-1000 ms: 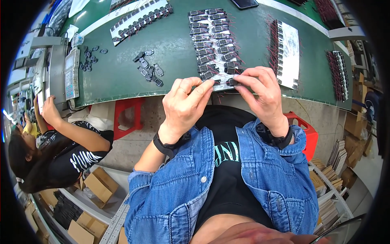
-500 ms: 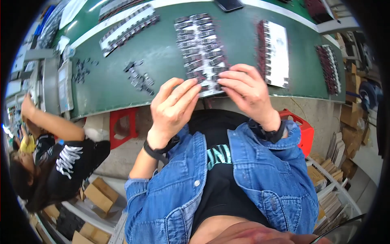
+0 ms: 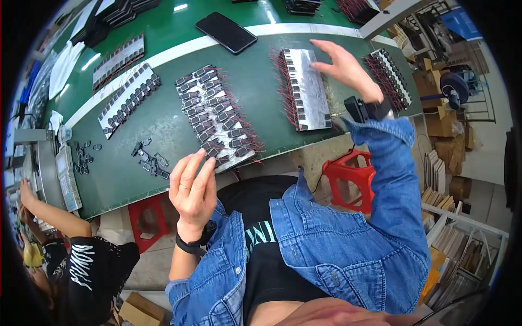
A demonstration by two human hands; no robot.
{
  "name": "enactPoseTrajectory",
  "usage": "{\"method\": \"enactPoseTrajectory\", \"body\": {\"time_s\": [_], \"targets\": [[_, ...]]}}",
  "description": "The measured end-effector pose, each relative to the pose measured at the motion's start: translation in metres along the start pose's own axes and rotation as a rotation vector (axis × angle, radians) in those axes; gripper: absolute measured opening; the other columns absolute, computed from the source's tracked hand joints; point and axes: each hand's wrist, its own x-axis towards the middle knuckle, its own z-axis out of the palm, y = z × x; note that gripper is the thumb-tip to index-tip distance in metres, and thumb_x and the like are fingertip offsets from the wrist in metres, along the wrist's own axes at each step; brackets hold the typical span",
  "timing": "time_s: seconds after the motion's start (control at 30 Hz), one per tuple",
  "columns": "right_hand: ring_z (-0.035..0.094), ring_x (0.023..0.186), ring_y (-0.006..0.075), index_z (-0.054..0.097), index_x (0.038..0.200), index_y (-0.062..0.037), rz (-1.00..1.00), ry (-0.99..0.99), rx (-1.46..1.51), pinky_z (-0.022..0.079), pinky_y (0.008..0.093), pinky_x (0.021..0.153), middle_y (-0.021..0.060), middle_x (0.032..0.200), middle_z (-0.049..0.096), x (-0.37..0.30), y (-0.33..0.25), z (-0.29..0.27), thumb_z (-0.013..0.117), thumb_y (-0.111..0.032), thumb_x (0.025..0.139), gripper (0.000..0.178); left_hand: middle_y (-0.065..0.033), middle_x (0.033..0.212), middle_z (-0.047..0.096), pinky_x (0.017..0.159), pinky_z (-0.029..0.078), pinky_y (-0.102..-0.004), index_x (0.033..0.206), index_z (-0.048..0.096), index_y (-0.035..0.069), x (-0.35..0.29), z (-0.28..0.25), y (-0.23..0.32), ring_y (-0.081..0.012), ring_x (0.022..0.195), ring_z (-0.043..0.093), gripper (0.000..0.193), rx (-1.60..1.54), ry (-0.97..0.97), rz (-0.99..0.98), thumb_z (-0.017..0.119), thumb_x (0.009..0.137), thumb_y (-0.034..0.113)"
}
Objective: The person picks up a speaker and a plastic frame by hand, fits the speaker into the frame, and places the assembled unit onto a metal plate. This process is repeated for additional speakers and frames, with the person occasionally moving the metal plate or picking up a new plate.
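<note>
Double-row strip [image 3: 240, 160] of small black, red-wired modules lies on green bench [image 3: 163, 117], bare end toward near edge. Left hand [image 3: 191, 193] at strip's near end, fingers [image 3: 187, 173] loosely bent, tips apart, nothing seen in hold; contact with modules unclear. Right hand [image 3: 346, 65] reaches over pale metal strip [image 3: 311, 92], fingers and thumb spread, holding nothing. Loose black modules [image 3: 153, 168] left of double-row strip; black phone [image 3: 227, 32] beyond.

Over here the bench top [image 3: 260, 100] is deep green, crossed by a white stripe [image 3: 304, 29]; silvery boards [image 3: 312, 89] carry rows of black parts [image 3: 222, 116] fringed with red wires [image 3: 284, 95]. I see a blue denim jacket [image 3: 310, 244], a black shirt [image 3: 272, 274] with teal lettering [image 3: 262, 233].
</note>
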Motion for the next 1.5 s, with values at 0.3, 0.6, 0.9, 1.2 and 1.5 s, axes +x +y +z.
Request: {"method": "enactPoseTrajectory", "body": {"time_s": [0.3, 0.6, 0.9, 1.2, 1.5], "targets": [[0.062, 0.106, 0.0280, 0.053, 0.133, -0.0005, -0.106, -0.313, -0.118, 0.048, 0.0362, 0.095, 0.0166, 0.116, 0.064, 0.034, 0.028, 0.000, 0.074, -0.025, 0.086, 0.058, -0.0100, 0.115, 0.069, 0.089, 0.054, -0.0375, 0.104, 0.074, 0.004, -0.007, -0.008, 0.000, -0.0292, 0.105, 0.064, 0.030, 0.013, -0.001, -0.072, 0.072, 0.077, -0.007], [0.062, 0.104, 0.0111, 0.054, 0.134, -0.0052, 0.375, -0.333, 0.624, 0.052, 0.0268, 0.082, 0.0061, 0.120, 0.064, -0.005, 0.010, -0.129, 0.064, -0.027, 0.097, 0.044, -0.0121, 0.109, 0.071, 0.085, 0.054, -0.0353, 0.105, 0.073, 0.002, 0.007, -0.025, -0.002, -0.0272, 0.097, 0.068, 0.027, -0.216, 0.046, -0.150, 0.069, 0.081, -0.009], [0.062, 0.113, 0.0223, 0.044, 0.139, 0.0013, 0.537, 0.058, 1.576, 0.051, 0.0391, 0.098, 0.0134, 0.130, 0.060, -0.073, -0.151, -0.033, 0.058, -0.014, 0.096, 0.049, -0.0102, 0.104, 0.074, 0.075, 0.055, -0.0299, 0.118, 0.068, 0.002, 0.048, -0.012, 0.034, -0.0155, 0.086, 0.070, 0.025, -1.010, -0.323, -0.644, 0.063, 0.097, 0.015], [0.067, 0.095, 0.0177, 0.046, 0.136, 0.0003, 0.504, -0.355, 1.485, 0.057, 0.0314, 0.078, 0.0104, 0.111, 0.066, -0.083, -0.225, 0.029, 0.066, -0.005, 0.090, 0.051, 0.0026, 0.063, 0.059, 0.045, 0.035, -0.0184, 0.095, 0.066, 0.006, 0.060, -0.020, 0.001, -0.0026, 0.049, 0.048, 0.029, -1.082, -0.373, -0.994, 0.055, 0.103, 0.031], [0.063, 0.074, 0.0070, 0.066, 0.108, 0.0001, 0.494, -0.772, 1.061, 0.053, 0.0219, 0.063, 0.0045, 0.087, 0.067, -0.076, -0.181, -0.001, 0.067, -0.014, 0.093, 0.021, 0.0042, 0.063, 0.055, 0.043, 0.030, -0.0171, 0.094, 0.064, 0.003, 0.049, -0.008, -0.036, -0.0004, 0.047, 0.045, 0.030, -1.099, -0.480, -1.073, 0.055, 0.104, 0.030]]}}
